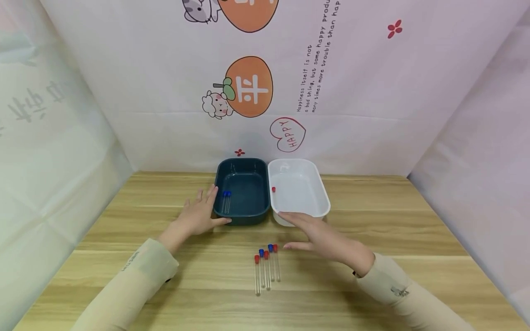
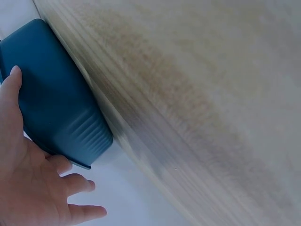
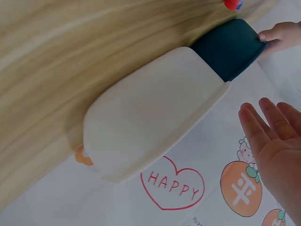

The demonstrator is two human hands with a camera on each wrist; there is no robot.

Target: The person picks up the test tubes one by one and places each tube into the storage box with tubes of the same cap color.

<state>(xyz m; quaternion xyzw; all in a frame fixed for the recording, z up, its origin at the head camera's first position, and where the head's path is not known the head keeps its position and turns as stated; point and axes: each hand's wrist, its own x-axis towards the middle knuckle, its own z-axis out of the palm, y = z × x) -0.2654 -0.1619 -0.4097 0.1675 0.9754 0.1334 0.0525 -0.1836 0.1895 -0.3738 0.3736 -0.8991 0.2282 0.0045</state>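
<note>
My left hand (image 1: 198,216) spreads beside the dark teal tray (image 1: 248,219). Its thumb lies at the tray's front wall and the fingers reach along the left side, touching it. Inside that tray, two clear tubes with blue caps (image 1: 227,194) lie at the left. The right hand (image 1: 325,234) hovers at the front of the white tray (image 1: 325,202), fingers extended and holding nothing. A red cap (image 1: 273,189) shows inside the white tray; its tube is hard to make out. Between my hands, several clear tubes (image 1: 267,273) with red and blue caps lie side by side on the table.
Both trays stand side by side at the back of the wooden table (image 1: 372,211). A white printed cloth (image 1: 356,138) hangs right behind them, and more cloth walls rise at left and right. The loose tubes lie in front of the trays.
</note>
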